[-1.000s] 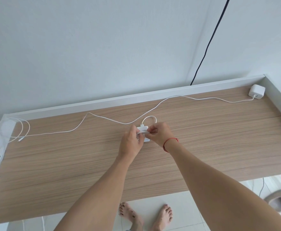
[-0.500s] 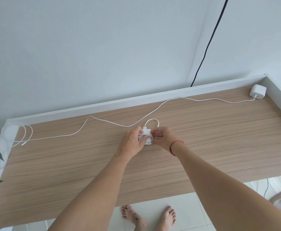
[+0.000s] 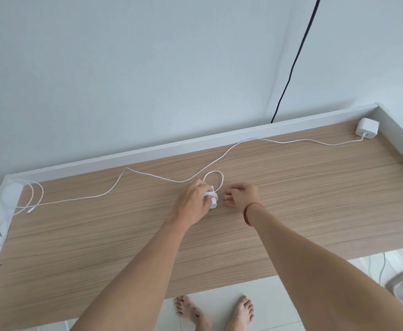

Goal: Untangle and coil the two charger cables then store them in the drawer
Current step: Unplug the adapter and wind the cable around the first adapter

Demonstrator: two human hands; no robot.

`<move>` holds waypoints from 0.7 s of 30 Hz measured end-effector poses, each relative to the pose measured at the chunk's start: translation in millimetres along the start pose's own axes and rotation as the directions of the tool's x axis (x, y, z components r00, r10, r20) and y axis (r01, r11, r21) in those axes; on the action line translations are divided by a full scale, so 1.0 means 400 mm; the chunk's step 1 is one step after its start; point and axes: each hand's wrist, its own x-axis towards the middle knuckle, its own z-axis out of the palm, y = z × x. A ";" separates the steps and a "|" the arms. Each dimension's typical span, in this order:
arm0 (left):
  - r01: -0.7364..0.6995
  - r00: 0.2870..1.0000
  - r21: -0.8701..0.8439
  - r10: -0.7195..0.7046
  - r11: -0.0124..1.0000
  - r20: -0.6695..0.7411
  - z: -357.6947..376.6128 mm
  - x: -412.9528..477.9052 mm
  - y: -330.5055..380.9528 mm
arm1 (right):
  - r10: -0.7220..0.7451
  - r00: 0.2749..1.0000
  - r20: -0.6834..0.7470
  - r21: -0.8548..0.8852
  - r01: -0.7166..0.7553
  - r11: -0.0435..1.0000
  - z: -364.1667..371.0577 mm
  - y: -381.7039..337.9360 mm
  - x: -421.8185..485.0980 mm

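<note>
Left hand (image 3: 192,204) grips the wound charger (image 3: 212,201) on the desk (image 3: 291,199), right hand (image 3: 241,195) loose and empty just beside; risk: untucked end loop (image 3: 221,180) could spring the wraps loose and snag the second cable (image 3: 148,174) lying close behind.

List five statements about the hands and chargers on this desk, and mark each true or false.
1. The left hand grips the wound charger. True.
2. The right hand pinches that charger's loop. False: it holds nothing and lies just beside the charger.
3. The second charger lies in the far right corner of the desk. True.
4. The second charger's cable is neatly coiled. False: it trails uncoiled across the desk to the left end.
5. The red bracelet is on the left wrist. False: it is on the right wrist.
</note>
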 end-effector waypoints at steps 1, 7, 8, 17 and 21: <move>-0.002 1.000 -0.029 0.003 1.000 0.010 -0.002 -0.005 -0.005 | -0.010 0.999 -0.044 -0.009 0.009 1.000 0.002 -0.001 0.006; 0.011 1.000 -0.103 -0.009 0.995 0.019 -0.004 -0.027 -0.019 | -0.116 0.988 0.099 -0.261 0.138 0.955 0.041 -0.043 0.029; 0.018 1.000 -0.092 -0.016 0.996 0.020 -0.005 -0.026 -0.018 | -0.137 0.983 0.121 -0.268 0.165 0.949 0.050 -0.051 0.026; 0.097 0.995 -0.008 -0.097 0.995 0.002 0.000 -0.030 -0.006 | -0.149 0.974 0.173 -0.250 0.190 0.949 0.039 -0.056 0.017; 0.050 0.999 -0.087 -0.051 0.995 -0.003 0.002 -0.048 -0.016 | -0.126 0.985 0.116 -0.331 0.158 0.930 0.017 -0.036 0.022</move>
